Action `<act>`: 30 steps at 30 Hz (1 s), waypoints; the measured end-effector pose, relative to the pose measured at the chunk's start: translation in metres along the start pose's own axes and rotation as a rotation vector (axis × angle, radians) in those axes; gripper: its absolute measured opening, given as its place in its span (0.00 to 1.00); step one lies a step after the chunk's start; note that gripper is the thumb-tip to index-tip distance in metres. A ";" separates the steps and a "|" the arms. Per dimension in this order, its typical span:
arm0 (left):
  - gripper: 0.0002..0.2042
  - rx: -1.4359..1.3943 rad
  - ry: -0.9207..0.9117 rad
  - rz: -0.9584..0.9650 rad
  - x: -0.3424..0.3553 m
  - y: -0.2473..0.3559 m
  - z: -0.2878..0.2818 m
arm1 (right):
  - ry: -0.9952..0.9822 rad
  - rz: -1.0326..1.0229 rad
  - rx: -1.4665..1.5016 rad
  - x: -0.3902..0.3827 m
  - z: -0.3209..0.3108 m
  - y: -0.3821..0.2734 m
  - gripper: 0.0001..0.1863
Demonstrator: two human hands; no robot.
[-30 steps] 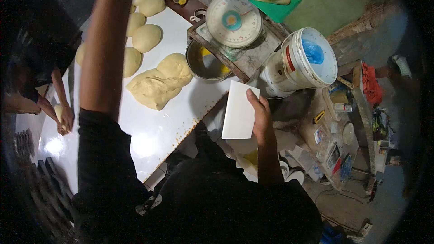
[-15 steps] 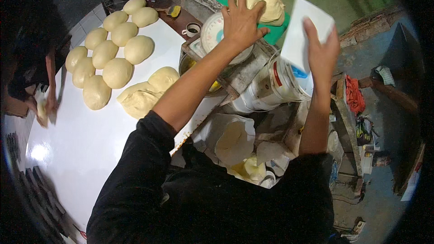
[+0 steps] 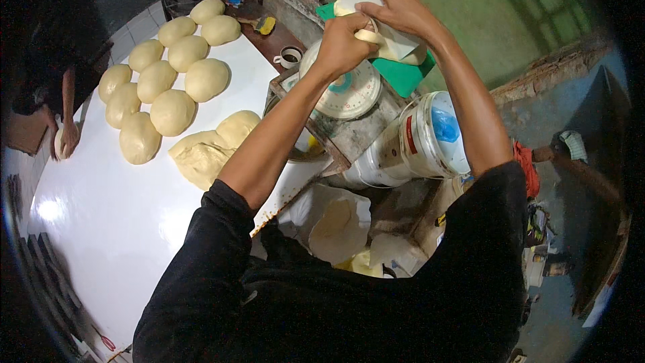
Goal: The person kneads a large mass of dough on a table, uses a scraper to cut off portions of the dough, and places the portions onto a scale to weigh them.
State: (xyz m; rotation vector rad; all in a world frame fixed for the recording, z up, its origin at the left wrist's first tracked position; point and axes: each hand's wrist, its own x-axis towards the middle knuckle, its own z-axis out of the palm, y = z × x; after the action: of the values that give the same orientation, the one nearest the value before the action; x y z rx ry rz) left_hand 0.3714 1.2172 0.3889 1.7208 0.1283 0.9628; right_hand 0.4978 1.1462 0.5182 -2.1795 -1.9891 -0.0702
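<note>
My left hand (image 3: 346,42) is closed on a pale yellow lump of dough (image 3: 367,35), part of it squeezed between thumb and fingers. In my right hand (image 3: 403,8) is a flat white scraper (image 3: 400,44), tilted against the dough and covering much of it. Below the dough is the green pan (image 3: 403,75) of a dial scale (image 3: 348,97), which stands near my left wrist. A larger slack piece of dough (image 3: 205,154) lies on the white table (image 3: 114,228), left of my left forearm.
Several round dough balls (image 3: 173,112) sit in rows on the table. A cup (image 3: 289,56) and a brush (image 3: 265,25) are beyond its edge. White buckets (image 3: 416,134) stand right of the scale. At far left, another person's hand (image 3: 68,140) works dough.
My right hand has swung left with the scraper, from above the bucket to the dough. My left hand has closed on the dough, having been spread over it before.
</note>
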 end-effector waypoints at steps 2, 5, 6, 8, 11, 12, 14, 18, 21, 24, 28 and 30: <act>0.07 -0.108 -0.110 -0.105 0.002 0.003 -0.007 | -0.082 0.025 -0.058 0.014 0.004 0.009 0.29; 0.13 -0.609 -0.041 -0.291 -0.001 -0.008 -0.019 | -0.138 0.030 -0.138 0.031 0.019 0.003 0.31; 0.13 -0.599 -0.036 -0.266 -0.004 -0.013 -0.023 | -0.123 0.035 -0.159 0.034 0.023 -0.001 0.31; 0.20 -1.118 0.024 -0.280 -0.003 -0.002 -0.018 | 0.060 -0.014 -0.225 0.016 0.023 0.023 0.27; 0.22 -1.401 0.020 -0.034 0.023 0.009 -0.086 | -0.086 0.029 -0.176 0.026 -0.003 -0.015 0.31; 0.19 -1.334 0.063 0.019 0.035 0.027 -0.116 | -0.137 0.058 -0.157 0.019 -0.008 -0.023 0.32; 0.14 -0.659 0.243 0.099 0.048 0.088 -0.203 | -0.113 0.131 -0.185 0.006 -0.004 -0.032 0.30; 0.08 -0.021 0.680 0.643 -0.005 0.185 -0.269 | 0.075 0.221 -0.298 -0.021 0.009 -0.045 0.26; 0.11 0.273 0.826 0.895 -0.067 0.174 -0.288 | 0.253 0.304 -0.356 -0.045 0.015 -0.044 0.27; 0.16 0.341 1.023 0.686 -0.134 0.076 -0.261 | 0.464 0.531 -0.344 -0.081 0.006 -0.062 0.28; 0.34 0.898 0.178 -0.434 -0.356 -0.191 -0.279 | 0.981 0.273 0.136 -0.084 -0.030 -0.120 0.21; 0.37 1.156 -0.194 -0.306 -0.473 -0.170 -0.217 | 1.112 0.311 0.106 -0.130 -0.036 -0.128 0.18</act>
State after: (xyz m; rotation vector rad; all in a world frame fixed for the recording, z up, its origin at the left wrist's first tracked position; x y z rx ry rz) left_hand -0.0208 1.1985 0.0079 2.7050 0.9345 0.4659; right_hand 0.3611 1.0229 0.5464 -1.7052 -0.9910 -0.8776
